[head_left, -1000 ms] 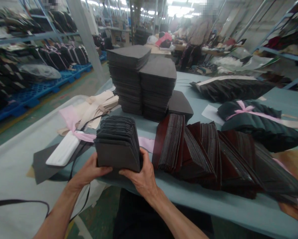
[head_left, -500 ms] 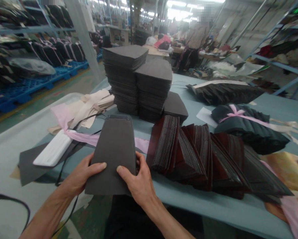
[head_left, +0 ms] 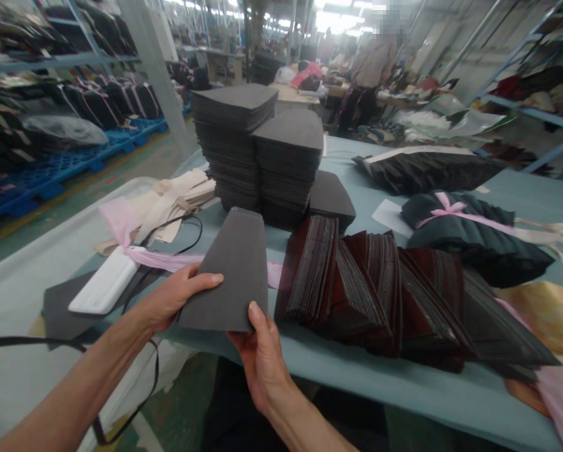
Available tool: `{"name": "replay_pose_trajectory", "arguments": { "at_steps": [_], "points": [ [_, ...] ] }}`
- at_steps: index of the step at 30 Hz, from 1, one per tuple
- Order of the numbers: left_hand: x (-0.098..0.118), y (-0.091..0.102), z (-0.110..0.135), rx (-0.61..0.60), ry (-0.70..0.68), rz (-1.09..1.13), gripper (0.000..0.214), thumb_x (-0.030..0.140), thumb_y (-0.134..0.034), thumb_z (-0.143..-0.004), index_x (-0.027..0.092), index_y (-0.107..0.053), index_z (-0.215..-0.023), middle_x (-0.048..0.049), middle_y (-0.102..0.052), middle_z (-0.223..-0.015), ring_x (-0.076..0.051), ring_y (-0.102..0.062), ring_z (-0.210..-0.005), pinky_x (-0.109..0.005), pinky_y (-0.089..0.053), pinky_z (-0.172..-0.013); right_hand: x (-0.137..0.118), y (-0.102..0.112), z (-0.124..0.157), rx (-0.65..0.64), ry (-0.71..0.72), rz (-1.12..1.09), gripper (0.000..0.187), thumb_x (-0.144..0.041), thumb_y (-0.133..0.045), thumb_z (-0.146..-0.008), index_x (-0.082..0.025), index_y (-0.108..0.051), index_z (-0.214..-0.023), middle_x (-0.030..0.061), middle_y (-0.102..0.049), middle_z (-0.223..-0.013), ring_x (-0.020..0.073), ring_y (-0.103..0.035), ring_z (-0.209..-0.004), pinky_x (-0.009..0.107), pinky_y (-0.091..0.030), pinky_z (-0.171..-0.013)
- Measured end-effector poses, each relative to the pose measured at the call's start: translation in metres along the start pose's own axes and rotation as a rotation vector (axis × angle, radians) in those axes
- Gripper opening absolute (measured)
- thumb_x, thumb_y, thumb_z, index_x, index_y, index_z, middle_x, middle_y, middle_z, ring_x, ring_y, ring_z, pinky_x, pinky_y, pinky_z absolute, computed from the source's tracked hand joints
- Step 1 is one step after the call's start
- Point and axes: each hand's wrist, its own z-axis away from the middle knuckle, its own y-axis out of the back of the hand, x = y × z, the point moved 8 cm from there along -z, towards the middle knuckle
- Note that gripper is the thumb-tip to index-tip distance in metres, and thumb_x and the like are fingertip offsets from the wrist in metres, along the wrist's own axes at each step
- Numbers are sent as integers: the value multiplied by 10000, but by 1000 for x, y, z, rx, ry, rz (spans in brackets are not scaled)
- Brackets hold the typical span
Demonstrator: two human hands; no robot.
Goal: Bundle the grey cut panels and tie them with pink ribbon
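A wad of dark grey cut foam pieces (head_left: 234, 270) is held tilted up over the near edge of the pale blue table (head_left: 403, 389). My left hand (head_left: 177, 295) grips its left edge, thumb on top. From below, my right hand (head_left: 260, 355) holds the bottom corner with the thumb pressed on the face. Just right of it, several dark red and black cut pieces (head_left: 385, 289) lean fanned in a row.
Two tall piles of grey foam pieces (head_left: 262, 150) stand behind. A white pad (head_left: 105, 282), pink ribbon (head_left: 163, 258), cream strips and a black cord lie left. Tied dark bundles (head_left: 474, 235) lie right. A person (head_left: 370, 69) stands at a far table. Shelving and blue pallets line the left.
The grey stack was held upright on edge showing its layers; it has been tipped so its flat face shows. My right hand has slid down to the bottom corner.
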Motion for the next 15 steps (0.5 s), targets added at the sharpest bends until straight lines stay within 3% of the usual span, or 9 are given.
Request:
{"name": "replay_pose_trajectory", "arguments": {
  "at_steps": [6, 11, 15],
  "points": [
    [31, -10, -21, 4, 44, -225, 712, 642, -867, -556, 144, -714, -1042, -89, -792, -908, -217, -701, -729, -273, -512, -586, 24, 1, -9, 164, -161, -332, 427, -544, -790, -805, -256, -664, -1093, 68, -760, -1090, 223, -726, -971, 452, -558, -1063],
    [50, -21, -28, 20, 105, -422, 715, 669, -829, -532, 140, -701, -995, -106, -785, -865, -219, -677, -703, -279, -465, -566, 27, -7, -15, 160, -208, -405, 385, -602, -690, -871, -248, -668, -1019, 90, -746, -1021, 253, -727, -1009, 501, -530, -1105],
    [61, -29, -30, 46, 128, -547, 625, 671, -805, -519, 160, -695, -861, -94, -766, -774, -212, -648, -641, -273, -418, -518, 25, -13, -14, 135, -261, -474, 394, -618, -647, -898, -241, -659, -1011, 80, -737, -959, 229, -736, -978, 456, -525, -1109]
  ]
}}
